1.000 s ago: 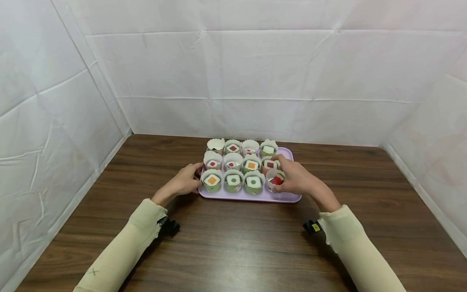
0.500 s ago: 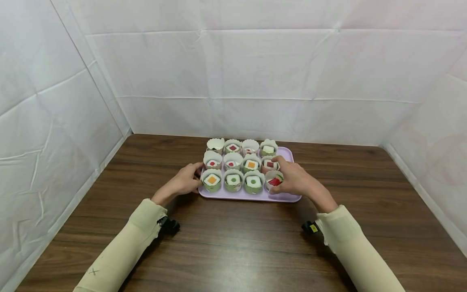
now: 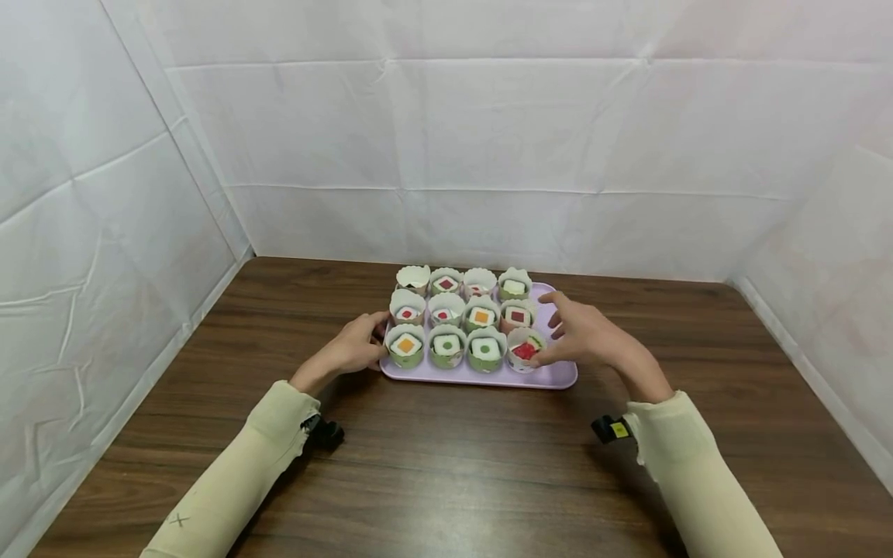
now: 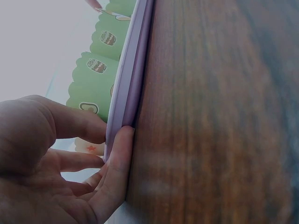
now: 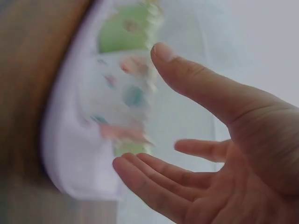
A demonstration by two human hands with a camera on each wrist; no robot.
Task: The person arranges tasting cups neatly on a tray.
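A lilac tray [image 3: 453, 375] carries rows of scalloped paper cake cups, most with square white pieces topped in orange, green or red. My left hand [image 3: 352, 343] grips the tray's left edge. In the left wrist view its thumb [image 4: 79, 122] lies at the rim and a finger [image 4: 119, 158] reaches against the outer wall. My right hand [image 3: 582, 332] is spread beside the front-right cup [image 3: 523, 363], which is pale, dotted, and holds red and green pieces. Nothing sits between its thumb [image 5: 196, 79] and fingers [image 5: 154, 186] in the right wrist view.
The tray stands on a dark wooden table [image 3: 446, 465], near its far edge. White sheeting [image 3: 488, 139] hangs behind and along both sides. A bare strip of tray shows right of the cups. Small black devices [image 3: 324, 432] sit at both wrists.
My right hand has let go of the front-right cup, spread its fingers and moved off to the right. The cup stays on the tray. My left hand keeps its place.
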